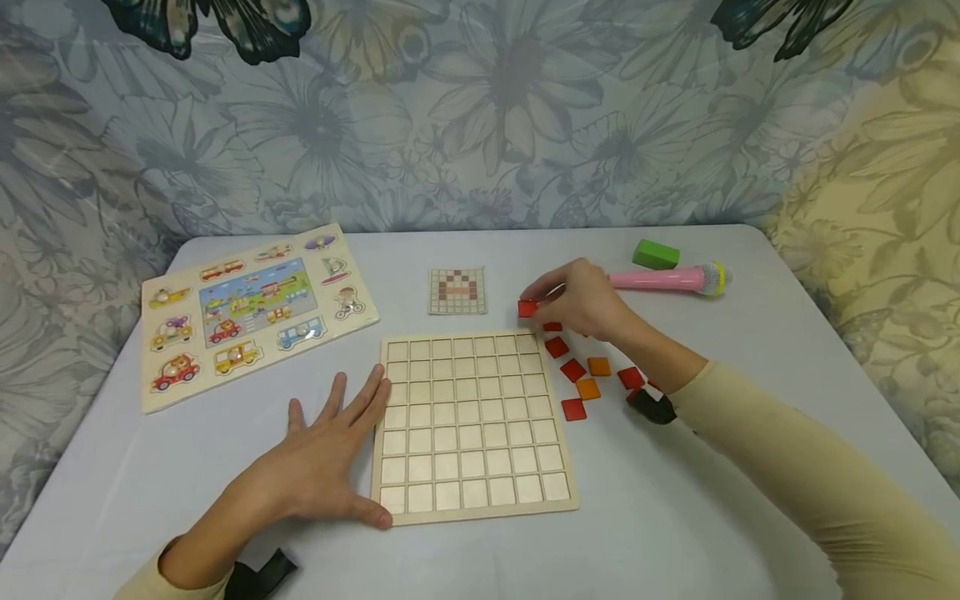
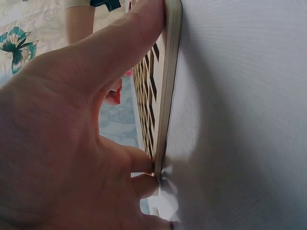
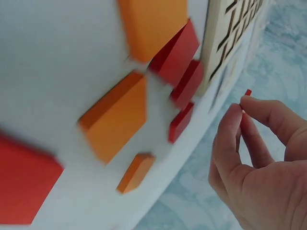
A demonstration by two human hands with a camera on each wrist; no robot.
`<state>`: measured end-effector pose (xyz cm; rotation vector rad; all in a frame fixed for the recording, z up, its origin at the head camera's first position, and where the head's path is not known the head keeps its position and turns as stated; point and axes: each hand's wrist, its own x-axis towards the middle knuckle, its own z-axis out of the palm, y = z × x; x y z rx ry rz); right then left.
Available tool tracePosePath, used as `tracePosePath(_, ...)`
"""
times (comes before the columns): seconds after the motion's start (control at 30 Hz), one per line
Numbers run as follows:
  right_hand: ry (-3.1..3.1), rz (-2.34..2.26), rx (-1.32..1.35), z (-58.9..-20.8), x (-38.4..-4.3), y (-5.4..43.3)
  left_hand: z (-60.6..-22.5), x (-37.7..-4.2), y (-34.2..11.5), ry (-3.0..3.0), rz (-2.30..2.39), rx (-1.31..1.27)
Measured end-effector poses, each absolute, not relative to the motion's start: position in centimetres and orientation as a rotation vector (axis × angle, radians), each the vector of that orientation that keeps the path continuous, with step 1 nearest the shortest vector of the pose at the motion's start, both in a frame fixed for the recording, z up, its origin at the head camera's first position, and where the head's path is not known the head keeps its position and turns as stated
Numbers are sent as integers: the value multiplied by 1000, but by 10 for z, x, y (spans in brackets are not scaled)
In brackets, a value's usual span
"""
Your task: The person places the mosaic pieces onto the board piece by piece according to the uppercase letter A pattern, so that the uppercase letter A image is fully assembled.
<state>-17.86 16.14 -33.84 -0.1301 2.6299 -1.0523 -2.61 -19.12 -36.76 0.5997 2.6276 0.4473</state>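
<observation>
A wooden grid board (image 1: 472, 514) with rows of square recesses lies in the middle of the table. My left hand (image 1: 322, 467) rests at its left edge with fingers spread, the thumb at the near corner and fingertips against the side. Beyond the board's far right corner, my right hand (image 1: 585, 304) pinches a red square tile (image 1: 527, 308) between thumb and fingertips; in the right wrist view that tile (image 3: 248, 92) is held above the table. Below that hand lie several loose red tiles (image 1: 573, 409) and orange tiles (image 1: 598, 367), right of the board.
A small pattern card (image 1: 457, 307) lies behind the board. At the left is a vehicle picture puzzle (image 1: 176, 333). A pink toy microphone (image 1: 660, 280) and a green block (image 1: 656, 254) lie at the back right. Patterned fabric (image 1: 480, 125) hangs behind the table.
</observation>
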Motion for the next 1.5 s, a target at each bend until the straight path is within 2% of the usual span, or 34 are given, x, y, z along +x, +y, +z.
tracePosePath(0.87,2500,-1020,-288,-352,-169,98,-368,-27,-190,2616,458,593)
tracePosePath(1.5,2470,-965,-305,-355,-172,82,-368,-27,-190,2607,468,582)
